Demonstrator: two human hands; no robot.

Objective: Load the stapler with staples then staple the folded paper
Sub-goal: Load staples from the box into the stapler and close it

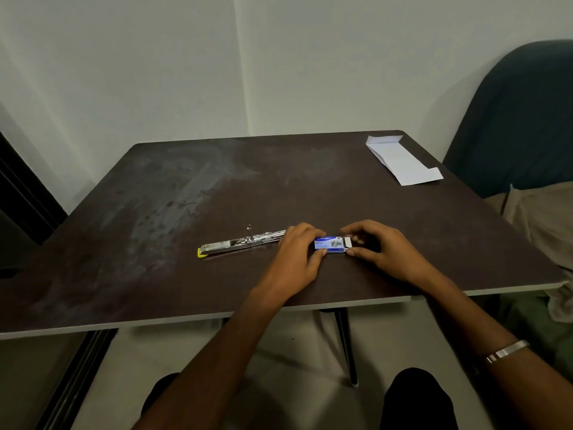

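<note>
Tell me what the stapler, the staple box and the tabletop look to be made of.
Stapler: bright bare metal, shiny glints, with a yellow, probably plastic, tip. Staple box: thin printed card, blue with a white end flap. Table: dark brown matt board, likely laminate, with a pale edge and smudges.

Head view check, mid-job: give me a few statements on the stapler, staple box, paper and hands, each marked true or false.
1. Both hands hold the staple box. True: the left hand grips its left end, the right hand works at its right end.
2. The stapler lies opened out flat on the table. True.
3. The folded paper lies under the stapler. False: it lies apart at the table's far right corner.
4. The staple box is red. False: it is blue, with a white flap open at its right end.
5. The right hand holds the stapler. False: it is at the box; the stapler lies to the left of the left hand.
</note>
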